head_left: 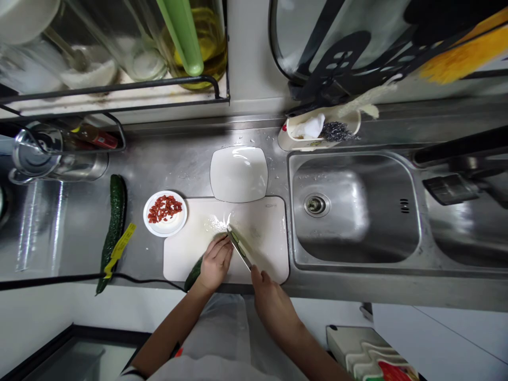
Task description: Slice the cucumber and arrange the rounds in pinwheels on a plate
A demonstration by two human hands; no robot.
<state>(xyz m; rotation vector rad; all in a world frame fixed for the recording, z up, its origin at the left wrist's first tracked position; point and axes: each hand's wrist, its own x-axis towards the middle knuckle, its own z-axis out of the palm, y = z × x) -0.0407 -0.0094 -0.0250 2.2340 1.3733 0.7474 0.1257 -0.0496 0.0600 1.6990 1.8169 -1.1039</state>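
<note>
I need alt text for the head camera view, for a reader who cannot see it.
Seen from above, a person's left hand holds a cucumber on a white cutting board while the right hand slices it with a knife. A small dish of red berries, an empty white plate and a second cucumber lie on the steel counter beside a sink.

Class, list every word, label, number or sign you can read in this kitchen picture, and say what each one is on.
No text is legible anywhere.
Red label on the dark bottle in the wire rack: too blurred to read.
Yellow tag on the whole dark green cucumber: too small to read.
Red patch on the white ridged object at the bottom right: no print can be made out.
</note>
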